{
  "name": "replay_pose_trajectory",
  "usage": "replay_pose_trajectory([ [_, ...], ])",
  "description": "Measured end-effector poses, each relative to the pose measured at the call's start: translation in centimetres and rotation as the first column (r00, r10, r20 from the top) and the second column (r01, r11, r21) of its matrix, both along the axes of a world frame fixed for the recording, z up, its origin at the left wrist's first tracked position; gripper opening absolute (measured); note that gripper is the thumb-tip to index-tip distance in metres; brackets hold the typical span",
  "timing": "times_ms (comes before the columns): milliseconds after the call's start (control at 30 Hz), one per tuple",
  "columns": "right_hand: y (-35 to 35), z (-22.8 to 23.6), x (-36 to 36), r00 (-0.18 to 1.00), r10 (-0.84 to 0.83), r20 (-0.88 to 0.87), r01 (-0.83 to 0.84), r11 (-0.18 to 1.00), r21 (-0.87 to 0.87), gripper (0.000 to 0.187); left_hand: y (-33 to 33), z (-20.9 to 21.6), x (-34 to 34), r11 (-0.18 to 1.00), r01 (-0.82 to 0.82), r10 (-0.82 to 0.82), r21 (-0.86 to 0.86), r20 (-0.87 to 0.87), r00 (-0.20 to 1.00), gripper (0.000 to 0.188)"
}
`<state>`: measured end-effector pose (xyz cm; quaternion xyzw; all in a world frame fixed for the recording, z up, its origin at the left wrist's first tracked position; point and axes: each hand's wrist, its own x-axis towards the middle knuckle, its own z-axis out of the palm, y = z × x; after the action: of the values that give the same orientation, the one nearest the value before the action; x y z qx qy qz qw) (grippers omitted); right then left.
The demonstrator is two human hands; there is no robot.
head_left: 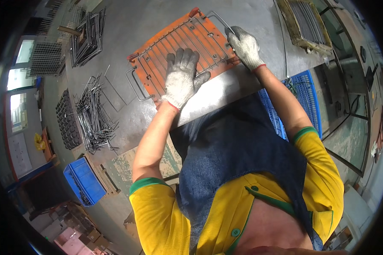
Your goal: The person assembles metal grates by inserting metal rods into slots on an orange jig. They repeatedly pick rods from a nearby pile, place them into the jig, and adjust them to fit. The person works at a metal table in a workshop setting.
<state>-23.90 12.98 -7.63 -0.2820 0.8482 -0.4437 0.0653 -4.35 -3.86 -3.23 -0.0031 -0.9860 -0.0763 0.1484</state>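
At top middle, the left hand (183,78) lies flat, gripping nothing, on the wire rack (191,39); the right hand (245,46) pinches a bent wire handle (220,18). Gentle, even pressing should stop slips.

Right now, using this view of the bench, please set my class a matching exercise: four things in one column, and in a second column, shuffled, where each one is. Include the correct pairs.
Column one
1. Left hand
2. Right hand
3. Orange board
4. Loose wires

Column two
A. Heaped at the left side of the metal tabletop
B. Beneath the wire grid
C. At the wire handle on the grid's right end
D. Palm down on top of the grid, fingers spread

Right pairs: 1-D, 2-C, 3-B, 4-A.
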Motion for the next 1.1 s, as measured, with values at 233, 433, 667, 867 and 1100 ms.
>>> replay_pose_trajectory([
  [233,0.4,-1.3,-0.5,0.999,-0.015,-0.042,0.014,1.000,-0.028,0.039,-0.3,-1.0,0.6,0.943,-0.123,0.114,0.310,0.049,0.992,0.048],
  [433,0.3,-1.0,0.2,0.971,-0.033,0.236,0.064,0.990,-0.128,0.035,-9.7,0.6,7.9,0.737,-0.534,0.645,0.414,-0.198,0.738,0.038],
  [667,-0.5,0.0,0.5,0.932,-0.025,0.361,0.081,0.987,-0.139,0.039,-19.4,0.4,15.5,0.440,-0.898,0.897,0.010,0.040,0.440,0.057],
  [867,-0.4,1.6,1.8,0.853,-0.036,0.521,0.159,0.968,-0.194,0.042,-20.5,-1.9,11.7,0.510,-0.831,0.856,-0.224,0.223,0.466,0.043],
  [1100,-0.5,2.1,1.9,0.841,-0.055,0.538,0.188,0.963,-0.195,0.042,-18.6,-1.4,11.1,0.621,-0.717,0.780,-0.315,0.337,0.528,0.022],
])
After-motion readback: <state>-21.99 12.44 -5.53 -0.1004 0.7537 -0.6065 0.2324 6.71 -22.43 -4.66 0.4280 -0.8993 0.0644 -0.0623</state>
